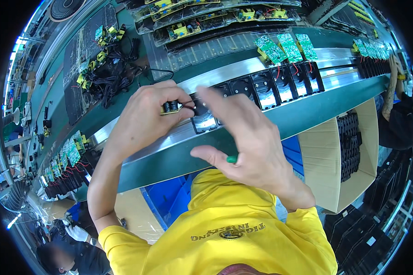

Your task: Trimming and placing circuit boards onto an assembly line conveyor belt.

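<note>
My left hand (pixel 147 105) pinches a small circuit board (pixel 170 107) with dark round components and a yellow edge. Dark wire shows by its fingertips, at the left end of a row of open black plastic cases (pixel 264 87). Just right of it, my right hand (pixel 254 142) hovers over the near edge of the cases, thumb and index finger spread apart. Its index finger is smeared by motion. A small green thing (pixel 232 159) shows beside the right thumb; what it is I cannot make out. The cases stand on a metal rail (pixel 215 75).
Green circuit boards (pixel 289 48) with red wires lean on the right-hand cases. Black cables (pixel 110 78) lie heaped at the left; stacked trays of boards (pixel 183 30) stand at the back. A cardboard box (pixel 321 169) holds black parts. Other people are at both sides.
</note>
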The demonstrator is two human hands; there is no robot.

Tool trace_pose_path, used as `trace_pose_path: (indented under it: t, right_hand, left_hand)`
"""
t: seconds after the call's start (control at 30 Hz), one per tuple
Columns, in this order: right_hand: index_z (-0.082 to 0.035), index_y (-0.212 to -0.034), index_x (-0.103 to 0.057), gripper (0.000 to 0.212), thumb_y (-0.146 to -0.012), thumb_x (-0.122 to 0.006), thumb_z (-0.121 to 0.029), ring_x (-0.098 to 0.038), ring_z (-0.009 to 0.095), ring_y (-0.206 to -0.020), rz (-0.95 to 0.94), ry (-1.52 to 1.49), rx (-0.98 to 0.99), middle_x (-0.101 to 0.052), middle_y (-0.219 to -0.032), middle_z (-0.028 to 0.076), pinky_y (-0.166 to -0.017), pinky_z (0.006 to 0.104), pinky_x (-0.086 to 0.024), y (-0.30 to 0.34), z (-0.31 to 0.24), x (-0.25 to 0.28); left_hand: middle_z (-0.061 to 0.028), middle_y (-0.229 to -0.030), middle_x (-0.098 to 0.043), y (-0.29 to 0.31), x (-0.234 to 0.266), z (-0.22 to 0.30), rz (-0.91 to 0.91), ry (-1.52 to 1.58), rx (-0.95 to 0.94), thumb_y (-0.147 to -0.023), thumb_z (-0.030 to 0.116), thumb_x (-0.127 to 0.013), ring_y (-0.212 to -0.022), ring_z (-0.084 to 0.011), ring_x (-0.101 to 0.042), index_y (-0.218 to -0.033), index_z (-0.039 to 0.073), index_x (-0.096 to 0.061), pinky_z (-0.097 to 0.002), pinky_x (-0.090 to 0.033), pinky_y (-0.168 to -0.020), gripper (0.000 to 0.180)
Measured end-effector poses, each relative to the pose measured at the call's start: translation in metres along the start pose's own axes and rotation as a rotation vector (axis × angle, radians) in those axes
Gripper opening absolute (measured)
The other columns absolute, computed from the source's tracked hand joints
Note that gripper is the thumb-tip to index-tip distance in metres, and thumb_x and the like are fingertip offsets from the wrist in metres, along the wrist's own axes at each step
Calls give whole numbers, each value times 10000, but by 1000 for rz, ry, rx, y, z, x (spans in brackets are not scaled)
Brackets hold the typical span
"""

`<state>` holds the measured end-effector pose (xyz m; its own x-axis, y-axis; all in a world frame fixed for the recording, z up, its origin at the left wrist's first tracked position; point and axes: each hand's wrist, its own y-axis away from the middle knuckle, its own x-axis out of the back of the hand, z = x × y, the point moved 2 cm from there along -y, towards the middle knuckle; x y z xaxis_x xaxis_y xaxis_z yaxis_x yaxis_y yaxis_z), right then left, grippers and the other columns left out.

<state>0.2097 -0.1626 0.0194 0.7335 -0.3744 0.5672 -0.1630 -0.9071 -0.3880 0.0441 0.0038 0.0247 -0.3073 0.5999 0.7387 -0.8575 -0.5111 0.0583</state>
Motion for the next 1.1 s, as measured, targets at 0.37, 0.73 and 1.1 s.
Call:
trace_pose_path:
  t: [0.37,0.73,1.1]
  right_hand:
    - [-74,-1184,-672,370,-1197,-476,-388,-481,132,-743,302,-1130,-151,-576,-879,30,-680,285,-387,-71,29,-40]
    - [-90,-1096,-626,350,-1202,-419,-351,-397,120,-719,261,-1347,-210,-481,-827,-2,-670,290,-355,-77,38,-67]
    - [-67,-1132,-656,301,-1169,-435,-268,-449,121,-748,213,-1273,-105,-563,-890,23,-658,267,-361,-79,39,-64]
  left_hand:
    - [-20,-1076,-686,6,-7,-7,122,-505,-464,-927,108,-764,-909,-212,-665,-1038,107,-776,-345,-558,-813,111]
    - [-22,-1065,-667,9,-13,-21,233,-479,-550,-939,127,-725,-897,-220,-632,-1035,123,-751,-339,-547,-778,100]
    - [-35,-1098,-709,9,-15,-8,243,-425,-448,-909,82,-787,-853,-251,-654,-995,93,-754,-353,-556,-752,92]
